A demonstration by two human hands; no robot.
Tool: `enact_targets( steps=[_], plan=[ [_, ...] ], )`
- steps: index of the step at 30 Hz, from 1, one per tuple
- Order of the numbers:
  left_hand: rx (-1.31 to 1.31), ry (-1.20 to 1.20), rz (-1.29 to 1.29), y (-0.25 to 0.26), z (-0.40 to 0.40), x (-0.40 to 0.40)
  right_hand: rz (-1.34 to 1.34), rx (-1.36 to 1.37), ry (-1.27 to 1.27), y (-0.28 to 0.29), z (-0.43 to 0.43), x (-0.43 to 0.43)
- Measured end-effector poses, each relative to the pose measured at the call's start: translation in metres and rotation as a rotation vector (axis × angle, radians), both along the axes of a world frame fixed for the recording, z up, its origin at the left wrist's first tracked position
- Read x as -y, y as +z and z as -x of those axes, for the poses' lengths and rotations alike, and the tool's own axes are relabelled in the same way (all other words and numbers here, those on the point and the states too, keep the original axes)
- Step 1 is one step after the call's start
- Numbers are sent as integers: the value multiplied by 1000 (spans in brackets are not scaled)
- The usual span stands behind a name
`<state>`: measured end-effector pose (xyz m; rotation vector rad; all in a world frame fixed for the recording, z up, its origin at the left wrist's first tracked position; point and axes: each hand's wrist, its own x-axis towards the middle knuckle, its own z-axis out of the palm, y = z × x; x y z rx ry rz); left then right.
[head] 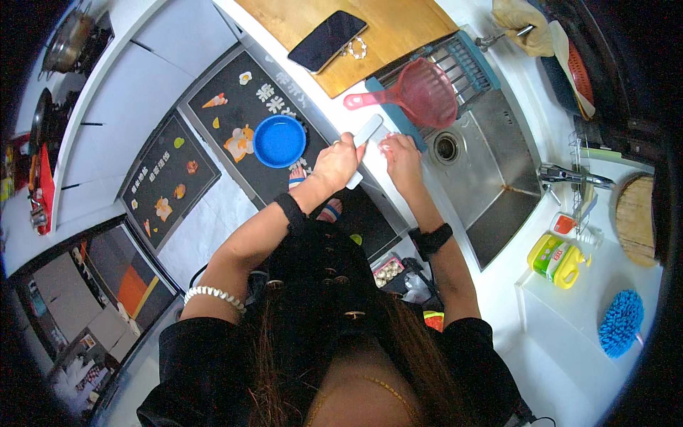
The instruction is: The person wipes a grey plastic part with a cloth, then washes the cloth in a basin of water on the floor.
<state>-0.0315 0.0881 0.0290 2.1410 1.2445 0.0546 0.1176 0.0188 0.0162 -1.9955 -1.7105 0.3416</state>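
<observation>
My left hand [339, 160] is closed around a long, flat, pale bar with rounded ends [369, 129], held in front of the white counter edge. Close beside it, my right hand [404, 157] has its fingers curled at a pale, translucent piece [380, 133] near the counter edge. Whether those fingers grip that piece is unclear. Just beyond my right hand, a translucent red plastic strainer with a handle [427, 93] sits on a blue-ended drying rack [475, 58] over the steel sink [480, 176].
A phone [328, 41] and a beaded strap [357, 49] lie on a wooden board [405, 18]. Below, a blue basin [279, 141] appears on the dark printed floor mat [224, 101]. A faucet [571, 175], yellow-green bottle [555, 261] and blue scrubber [621, 323] are right.
</observation>
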Motion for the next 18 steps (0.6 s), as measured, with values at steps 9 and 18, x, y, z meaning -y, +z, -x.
enact_targets(
  steps=[9,18],
  plan=[
    [-9,63,-29,-9,-6,3,-91,14,-198,-8,-1,-17],
    [-33,108,-38,-7,-8,9,-33,-668,-546,31,-17,11]
  ],
)
